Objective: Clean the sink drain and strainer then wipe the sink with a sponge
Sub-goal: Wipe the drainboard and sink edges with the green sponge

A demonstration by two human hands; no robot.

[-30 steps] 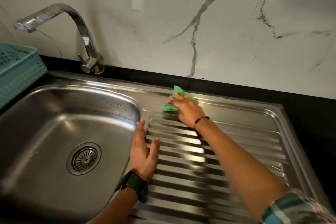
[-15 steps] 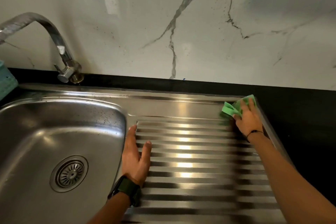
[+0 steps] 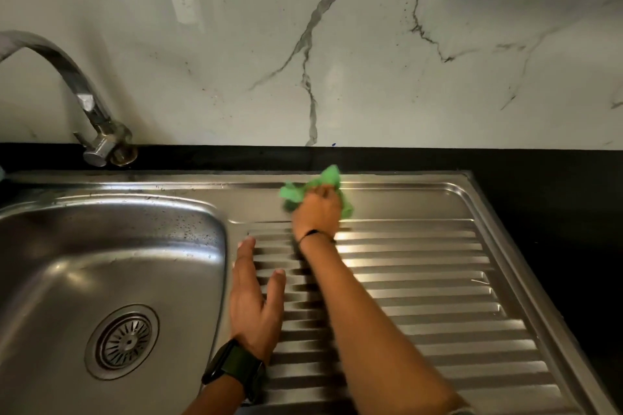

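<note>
At the drainboard's rear flat strip, just before the back rim, the right hand (image 3: 317, 210) grips a crumpled green sponge (image 3: 296, 194) against the steel. The left hand (image 3: 254, 300) lies flat, fingers straight, along the basin (image 3: 111, 246) edge. The strainer (image 3: 123, 340) sits in the basin floor. Ribbed drainboard (image 3: 438, 296) extends unobstructed rightward to its raised rim.

From my feed I see a curved chrome faucet (image 3: 79, 96) standing at the back left of the black countertop (image 3: 546, 185), its base just behind the steel rim. A white marble-patterned backsplash (image 3: 371, 61) with grey veins and dark specks rises along the countertop's back edge.
</note>
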